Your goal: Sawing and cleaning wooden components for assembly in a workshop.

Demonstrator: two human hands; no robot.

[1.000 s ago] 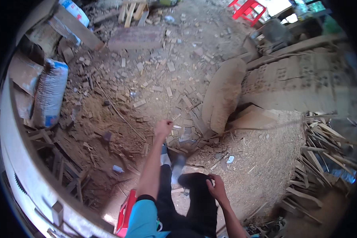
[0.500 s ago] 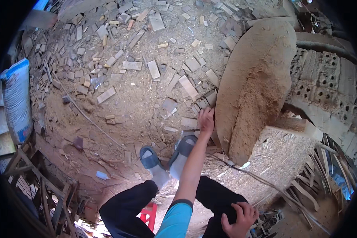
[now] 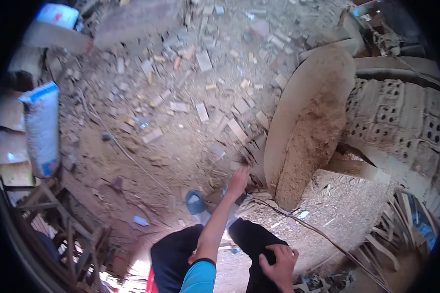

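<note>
My left hand [image 3: 238, 180] reaches forward and down beside the lower left edge of a long, rounded brown slab [image 3: 277, 146] with sawdust [image 3: 318, 124] heaped on it. Its fingers are smeared by motion. A blurred dark reddish-brown piece shows just past the fingertips; whether it is gripped is unclear. Small wooden blocks lie ahead of this hand, one pale block [image 3: 237, 131] among them. My right hand [image 3: 280, 263] is at my right knee, fingers spread and nothing in them. My grey-blue sandal [image 3: 195, 201] is left of my left forearm.
Wood offcuts are strewn over the dirt floor, which a thin cable [image 3: 124, 151] crosses. At the left stands a white-and-blue sack [image 3: 42, 129]. Stacked hollow bricks [image 3: 396, 115] are on the right. A dark cable [image 3: 322, 229] runs toward the lower right past wood strips [image 3: 388, 254].
The view has shifted, so the floor and sack appear farther right. My left hand has drawn back slightly from the blocks by the slab. My right hand stays spread at the knee.
</note>
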